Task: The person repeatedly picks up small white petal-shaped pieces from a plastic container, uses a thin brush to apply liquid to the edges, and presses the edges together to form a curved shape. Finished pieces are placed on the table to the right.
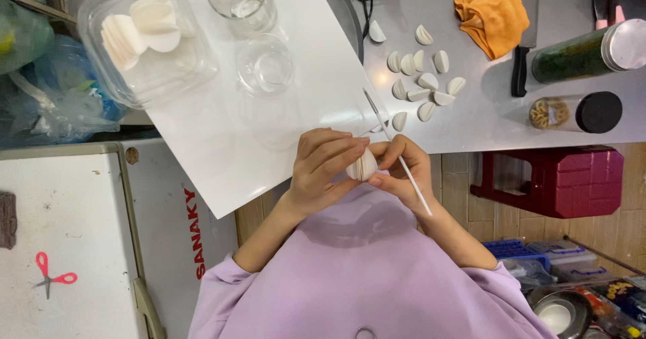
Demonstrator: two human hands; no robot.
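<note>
One camera on my head looks steeply down, close over my hands (363, 167) at frame centre, table (484, 120) above.

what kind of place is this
Probably a home kitchen used for making dumplings. Folded dumplings lie on a steel counter, a clear tub of round wrappers sits nearby, and a knife and spice jars are beside them.

Small white folded dumpling (364, 166), pleated edge up, pinched between both hands above white board's edge (222, 144).
</note>
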